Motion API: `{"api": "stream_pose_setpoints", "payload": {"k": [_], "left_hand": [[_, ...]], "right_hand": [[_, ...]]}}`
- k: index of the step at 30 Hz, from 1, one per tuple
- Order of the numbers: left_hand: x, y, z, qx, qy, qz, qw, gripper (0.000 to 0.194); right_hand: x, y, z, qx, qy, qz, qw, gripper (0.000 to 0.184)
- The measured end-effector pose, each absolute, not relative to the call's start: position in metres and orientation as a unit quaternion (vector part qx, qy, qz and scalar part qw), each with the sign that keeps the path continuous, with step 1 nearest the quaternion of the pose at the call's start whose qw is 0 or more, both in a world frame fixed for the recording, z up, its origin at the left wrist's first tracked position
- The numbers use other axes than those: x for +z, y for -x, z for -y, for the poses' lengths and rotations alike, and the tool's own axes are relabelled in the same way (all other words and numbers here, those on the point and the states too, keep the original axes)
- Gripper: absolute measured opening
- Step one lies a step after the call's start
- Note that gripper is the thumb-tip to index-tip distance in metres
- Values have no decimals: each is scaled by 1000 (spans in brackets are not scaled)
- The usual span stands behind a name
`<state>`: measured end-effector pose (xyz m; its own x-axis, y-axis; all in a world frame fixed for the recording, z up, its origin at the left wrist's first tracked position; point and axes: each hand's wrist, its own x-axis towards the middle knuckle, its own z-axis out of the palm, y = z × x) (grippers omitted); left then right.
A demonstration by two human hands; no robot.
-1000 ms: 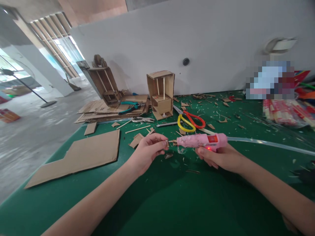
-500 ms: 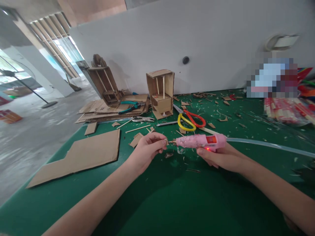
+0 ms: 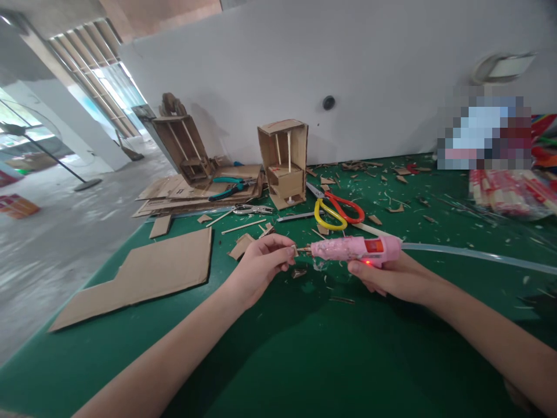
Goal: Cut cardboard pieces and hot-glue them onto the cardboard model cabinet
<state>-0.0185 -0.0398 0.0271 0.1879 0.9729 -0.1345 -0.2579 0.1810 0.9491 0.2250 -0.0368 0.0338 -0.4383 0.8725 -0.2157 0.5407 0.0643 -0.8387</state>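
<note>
In the head view my right hand (image 3: 391,278) is closed around a pink hot glue gun (image 3: 348,249), whose small red light is lit. A long clear glue stick (image 3: 470,254) sticks out of its back end to the right. My left hand (image 3: 267,261) pinches a small cardboard piece (image 3: 295,251) between thumb and fingertips. The gun's nozzle points left and meets or nearly touches that piece; the exact contact is too small to tell. Just behind the hands stands an open cardboard box with sticks inside (image 3: 285,184).
Scissors with yellow and red handles (image 3: 333,213), a cutter blade (image 3: 296,216), teal-handled pliers (image 3: 228,188) and a metal hole punch (image 3: 252,209) lie behind my hands. A large cut cardboard sheet (image 3: 161,270) lies left. Scraps litter the green table (image 3: 322,360). Wrapped sticks (image 3: 500,188) lie far right.
Both hands, the glue gun and the small cardboard piece hold nearly the same place. The camera view has shifted very slightly.
</note>
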Motion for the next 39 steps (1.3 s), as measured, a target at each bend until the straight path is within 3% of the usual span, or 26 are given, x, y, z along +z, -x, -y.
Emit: {"api": "stream_pose_setpoints", "payload": {"k": [15, 22, 29, 39], "left_hand": [[24, 18, 40, 473, -418, -412, 658, 15], [27, 19, 38, 497, -413, -408, 646, 12], [25, 19, 39, 486, -424, -399, 652, 12], [23, 20, 38, 489, -430, -410, 639, 18]], "right_hand": [[40, -223, 40, 469, 470, 716, 214, 50], [43, -226, 37, 483, 455, 729, 168, 44], [39, -224, 42, 472, 474, 707, 230, 49], [38, -225, 40, 472, 459, 720, 221, 44]]}}
